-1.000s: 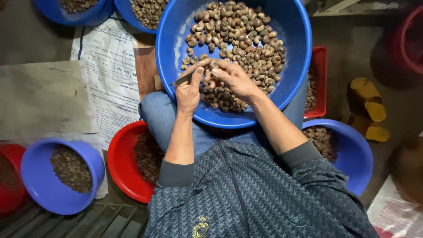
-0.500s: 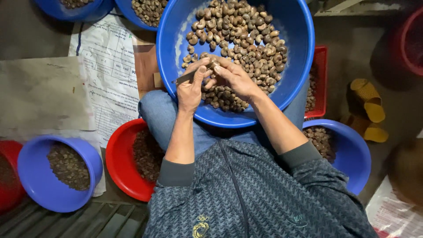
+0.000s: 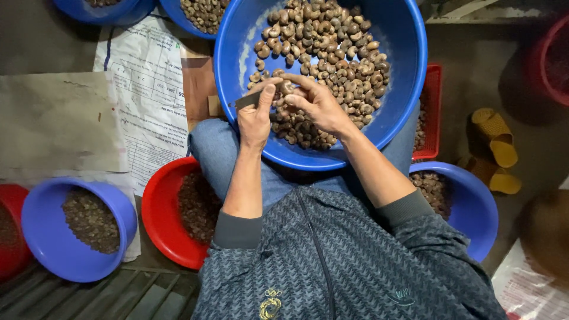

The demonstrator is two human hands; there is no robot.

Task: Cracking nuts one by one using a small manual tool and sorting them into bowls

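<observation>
- big blue basin (image 3: 409, 71) was smooth glossy plastic; red bowl (image 3: 155, 219) likewise
- nuts (image 3: 332, 47) looked matt, rough-shelled
- blade (image 3: 249, 99) looked dull grey metal
- jacket (image 3: 332, 266) was knit cloth, matt
- printed sheet (image 3: 142, 89) was creased paper

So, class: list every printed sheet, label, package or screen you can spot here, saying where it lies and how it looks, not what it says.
Printed sheet: on the floor left of the big blue basin, white, rectangular, ruled table with dark print.
Plain sheet: far left, overlapping it, beige, creased.
Printed paper: bottom right corner, white, partly visible.
No screens or signs.
</observation>
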